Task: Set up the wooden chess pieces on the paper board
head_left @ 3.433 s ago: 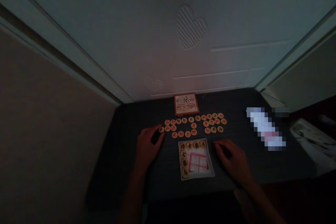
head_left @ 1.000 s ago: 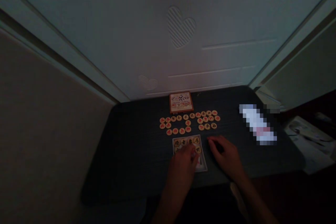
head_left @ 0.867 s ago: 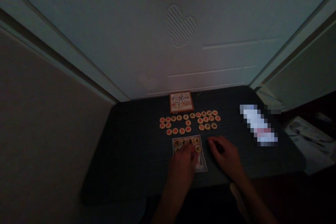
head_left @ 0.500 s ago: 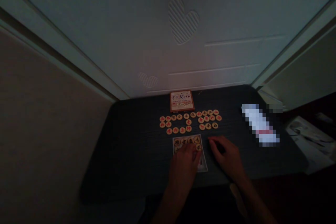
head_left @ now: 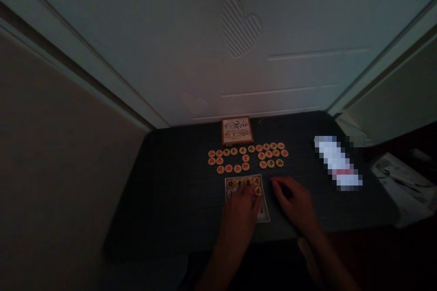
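My left hand (head_left: 241,207) is over a shallow white-edged tray (head_left: 264,213), its fingers closed at a round Chinese chess piece (head_left: 258,191) at the tray's right side. Along the tray's far edge lies a row of pieces with black characters, among them one at the left corner (head_left: 231,183). The hand covers much of the tray's middle. Resting on the table just right of the tray, my right hand (head_left: 295,200) has its thumb and forefinger curled together, with nothing visible in them.
Beyond the tray, several loose chess pieces (head_left: 237,169) with red or black characters lie in rows on the dark table (head_left: 164,191). A flat printed box (head_left: 237,131) sits at the back against the white panel (head_left: 153,54). To the right lies a pale, pixelated object (head_left: 337,161).
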Demonstrator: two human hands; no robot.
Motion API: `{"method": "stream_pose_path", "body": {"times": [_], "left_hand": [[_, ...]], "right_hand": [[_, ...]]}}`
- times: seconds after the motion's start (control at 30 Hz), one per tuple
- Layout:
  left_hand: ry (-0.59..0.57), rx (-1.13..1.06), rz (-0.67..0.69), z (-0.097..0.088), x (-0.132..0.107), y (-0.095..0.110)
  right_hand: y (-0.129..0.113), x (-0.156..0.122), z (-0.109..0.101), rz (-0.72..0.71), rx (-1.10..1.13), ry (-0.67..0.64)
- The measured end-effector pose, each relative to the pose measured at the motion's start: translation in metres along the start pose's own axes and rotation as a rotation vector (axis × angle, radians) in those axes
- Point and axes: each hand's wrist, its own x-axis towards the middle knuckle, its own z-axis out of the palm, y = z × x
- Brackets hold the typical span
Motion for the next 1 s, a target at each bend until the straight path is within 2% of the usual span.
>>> {"method": "stream_pose_path", "body": {"times": [0.77, 0.9, 1.0], "left_hand": [[-0.009, 0.015, -0.013, -0.003, 0.000, 0.005], [0.022, -0.002, 0.013, -0.007, -0.005, 0.005], [0.104, -0.031, 0.013, -0.017, -0.012, -0.001]], "right_hand": [[0.003, 0.000, 0.001, -0.022, 0.031, -0.007], [0.003, 0.000, 0.001, -0.005, 0.024, -0.015], [0.002, 0.000, 0.001, 0.007, 0.021, -0.017]]}}
